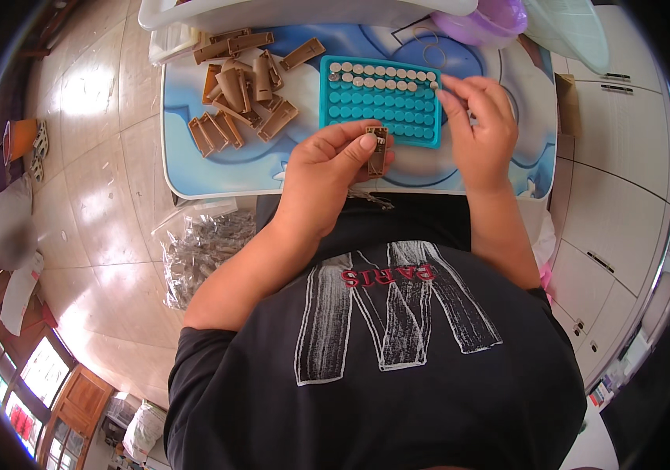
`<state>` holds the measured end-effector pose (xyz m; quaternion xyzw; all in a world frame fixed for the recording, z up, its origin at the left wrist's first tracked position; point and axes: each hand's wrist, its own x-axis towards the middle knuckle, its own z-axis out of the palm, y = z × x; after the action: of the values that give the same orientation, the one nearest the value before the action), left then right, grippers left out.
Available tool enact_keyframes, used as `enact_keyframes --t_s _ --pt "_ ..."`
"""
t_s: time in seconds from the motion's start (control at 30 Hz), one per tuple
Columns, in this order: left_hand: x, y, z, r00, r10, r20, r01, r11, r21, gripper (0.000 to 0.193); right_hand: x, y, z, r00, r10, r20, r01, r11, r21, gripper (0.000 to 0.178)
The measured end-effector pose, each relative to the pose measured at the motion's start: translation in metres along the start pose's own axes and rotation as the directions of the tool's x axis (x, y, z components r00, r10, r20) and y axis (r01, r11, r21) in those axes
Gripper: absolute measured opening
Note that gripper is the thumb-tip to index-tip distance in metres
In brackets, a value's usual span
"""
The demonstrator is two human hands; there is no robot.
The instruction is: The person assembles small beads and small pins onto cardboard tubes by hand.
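Note:
My left hand (333, 157) grips a small brown plastic casing (378, 153) in front of the turquoise tray, its open, hollow side showing small fittings inside. My right hand (482, 125) reaches to the tray's right edge, thumb and fingers pinched together at a small round disc (433, 84). The turquoise tray (324, 110) has rows of round pockets. Whitish round discs (370, 70) fill its far row and much of the second one; the nearer rows show bare turquoise rounds.
A pile of brown plastic casings (233, 84) lies on the table's left side. White bins (288, 16) and a purple bowl (491, 23) line the far edge. A clear bag of dark parts (205, 251) is beside my left arm. White cabinets (624, 157) stand to the right.

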<state>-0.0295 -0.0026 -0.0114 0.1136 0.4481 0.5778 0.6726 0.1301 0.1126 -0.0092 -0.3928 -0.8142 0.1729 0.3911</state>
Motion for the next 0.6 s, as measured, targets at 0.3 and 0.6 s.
enact_keyframes --t_s 0.3,0.6 --pt "0.002 0.002 0.001 1.0 -0.011 0.008 0.011 0.999 0.053 0.031 0.001 0.02 0.006 1.0 -0.024 0.005 0.024 0.983 -0.18 0.007" --pt "0.002 0.0 0.0 1.0 0.011 0.021 -0.012 0.999 0.04 0.03 0.0 0.011 0.006 0.997 0.015 0.079 -0.012 0.999 -0.04 0.009"
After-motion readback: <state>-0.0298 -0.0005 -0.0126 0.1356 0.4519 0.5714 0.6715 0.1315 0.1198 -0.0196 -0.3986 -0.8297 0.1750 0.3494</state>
